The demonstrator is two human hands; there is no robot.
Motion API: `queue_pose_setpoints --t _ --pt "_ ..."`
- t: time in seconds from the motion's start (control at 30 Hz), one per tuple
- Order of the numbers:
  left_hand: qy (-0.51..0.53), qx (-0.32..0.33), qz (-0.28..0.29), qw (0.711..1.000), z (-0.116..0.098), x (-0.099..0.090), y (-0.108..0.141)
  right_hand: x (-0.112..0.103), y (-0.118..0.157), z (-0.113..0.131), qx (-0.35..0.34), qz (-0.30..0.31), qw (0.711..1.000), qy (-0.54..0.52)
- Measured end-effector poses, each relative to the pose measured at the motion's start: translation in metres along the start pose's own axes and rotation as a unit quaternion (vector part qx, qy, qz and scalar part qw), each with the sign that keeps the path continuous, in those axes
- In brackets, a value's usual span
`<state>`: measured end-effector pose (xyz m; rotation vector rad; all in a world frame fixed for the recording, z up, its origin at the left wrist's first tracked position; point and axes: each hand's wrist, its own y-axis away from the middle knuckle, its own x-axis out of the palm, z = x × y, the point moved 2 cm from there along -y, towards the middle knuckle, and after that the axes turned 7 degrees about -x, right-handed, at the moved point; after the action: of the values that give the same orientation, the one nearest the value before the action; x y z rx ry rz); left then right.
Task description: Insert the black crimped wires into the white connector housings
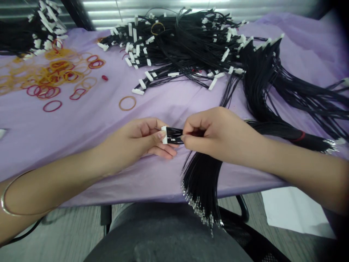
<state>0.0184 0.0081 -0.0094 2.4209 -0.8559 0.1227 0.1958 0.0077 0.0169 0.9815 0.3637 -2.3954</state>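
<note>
A small white connector housing (164, 135) is pinched between the thumb and fingers of my left hand (144, 138). Several black wires (173, 132) run out of its right side. My right hand (212, 133) grips those wires a short way from the housing, thumb and forefinger pressed together. A bright metal terminal (172, 139) shows on one wire between my hands. Below my right hand, a thick bundle of black wires (203, 178) hangs over the table's front edge, its ends tipped with metal terminals. How far the wires sit inside the housing cannot be seen.
A large pile of black wires with white connectors (185, 43) lies at the back of the purple cloth (103, 109). Yellow and red rubber bands (58, 72) are scattered on the left. Another wire bundle, tied with a red band (298, 137), lies at right.
</note>
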Motion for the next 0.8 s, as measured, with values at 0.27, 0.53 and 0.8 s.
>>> queue_pose_setpoints --t 0.27,0.53,0.8 --pt "0.004 -0.005 -0.009 1.0 -0.0009 0.001 0.0003 0.0001 0.0005 0.0017 0.016 -0.009 1.0 0.011" --pt "0.017 -0.011 -0.007 1.0 -0.0015 0.0002 0.0011 0.0032 -0.0004 0.0 -0.005 0.01 1.0 -0.009" --pt "0.017 -0.014 0.002 1.0 0.0008 -0.0007 -0.0004 0.0016 -0.0003 0.0008 0.002 -0.011 1.0 0.005"
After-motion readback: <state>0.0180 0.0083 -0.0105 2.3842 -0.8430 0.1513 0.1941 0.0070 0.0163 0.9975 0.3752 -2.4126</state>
